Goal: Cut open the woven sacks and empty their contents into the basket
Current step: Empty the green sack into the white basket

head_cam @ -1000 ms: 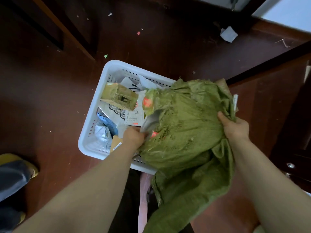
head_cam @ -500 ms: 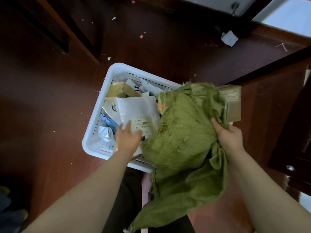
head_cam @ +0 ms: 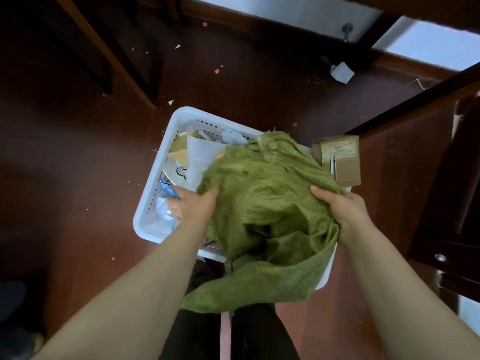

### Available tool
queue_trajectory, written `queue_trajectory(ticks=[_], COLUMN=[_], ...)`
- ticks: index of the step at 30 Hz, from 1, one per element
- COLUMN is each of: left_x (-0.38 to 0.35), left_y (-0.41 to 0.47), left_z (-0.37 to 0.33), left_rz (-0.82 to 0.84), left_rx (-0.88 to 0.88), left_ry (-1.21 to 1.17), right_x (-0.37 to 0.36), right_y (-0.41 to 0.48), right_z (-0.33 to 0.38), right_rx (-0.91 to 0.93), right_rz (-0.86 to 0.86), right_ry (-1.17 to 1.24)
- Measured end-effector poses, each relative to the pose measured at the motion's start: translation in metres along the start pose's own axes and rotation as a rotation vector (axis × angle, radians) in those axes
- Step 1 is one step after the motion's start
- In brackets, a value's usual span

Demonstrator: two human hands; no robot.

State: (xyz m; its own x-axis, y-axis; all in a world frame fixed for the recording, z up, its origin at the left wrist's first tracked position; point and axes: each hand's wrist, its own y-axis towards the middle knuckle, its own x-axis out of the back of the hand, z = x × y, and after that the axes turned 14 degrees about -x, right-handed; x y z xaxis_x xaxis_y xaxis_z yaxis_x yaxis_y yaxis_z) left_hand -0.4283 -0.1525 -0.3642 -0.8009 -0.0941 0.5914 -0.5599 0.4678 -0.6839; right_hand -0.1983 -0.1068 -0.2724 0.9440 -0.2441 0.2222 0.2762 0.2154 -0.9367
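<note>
A crumpled green woven sack (head_cam: 265,203) hangs over the right half of a white plastic basket (head_cam: 166,141) on the dark red floor. My left hand (head_cam: 193,206) grips the sack's left edge, its fingers hidden under the cloth. Along the sack's right edge, my right hand (head_cam: 340,206) grips the cloth. White paper parcels (head_cam: 200,154), a tan box (head_cam: 181,149) and silver and blue bags (head_cam: 168,190) lie in the basket's left half. A brown cardboard box (head_cam: 340,159) sticks out past the sack at the basket's far right corner.
Dark wooden furniture stands at the far left (head_cam: 85,48) and at the right (head_cam: 441,165). A crumpled white paper (head_cam: 341,71) and small scraps lie on the floor beyond the basket. My dark trouser legs (head_cam: 233,333) are below the sack.
My left hand let go of the white parcel and took hold of the sack's left edge. The sack spread lower over the basket. The brown box came further out at the right.
</note>
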Motion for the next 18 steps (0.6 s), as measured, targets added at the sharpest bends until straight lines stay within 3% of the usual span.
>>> queue_trajectory(ticks=[3, 5, 7, 9, 12, 15, 18], left_x=[-0.014, -0.014, -0.01, -0.001, 0.034, 0.081, 0.113], left_y=[-0.057, -0.099, -0.129, -0.142, -0.122, -0.104, -0.107], left_z=[0.009, 0.011, 0.005, -0.005, -0.011, -0.021, -0.034], left_rz=[0.273, 0.544, 0.686, 0.609, 0.263, 0.139, 0.095], left_rx=[0.021, 0.1, -0.06, -0.228, -0.226, -0.048, -0.045], left_ry=[-0.367, -0.661, -0.703, -0.568, -0.427, -0.612, -0.726], right_x=[-0.016, -0.026, -0.03, -0.025, -0.003, 0.022, 0.031], right_y=[-0.021, -0.036, -0.05, -0.063, -0.075, -0.088, -0.114], right_z=[-0.002, -0.001, 0.002, 0.005, 0.009, 0.011, 0.013], right_rx=[-0.149, -0.159, -0.149, -0.135, -0.049, 0.057, 0.1], right_rz=[0.193, 0.334, 0.444, 0.475, 0.255, 0.119, 0.137], right_ry=[0.056, 0.077, 0.076, -0.045, -0.432, -0.644, -0.771])
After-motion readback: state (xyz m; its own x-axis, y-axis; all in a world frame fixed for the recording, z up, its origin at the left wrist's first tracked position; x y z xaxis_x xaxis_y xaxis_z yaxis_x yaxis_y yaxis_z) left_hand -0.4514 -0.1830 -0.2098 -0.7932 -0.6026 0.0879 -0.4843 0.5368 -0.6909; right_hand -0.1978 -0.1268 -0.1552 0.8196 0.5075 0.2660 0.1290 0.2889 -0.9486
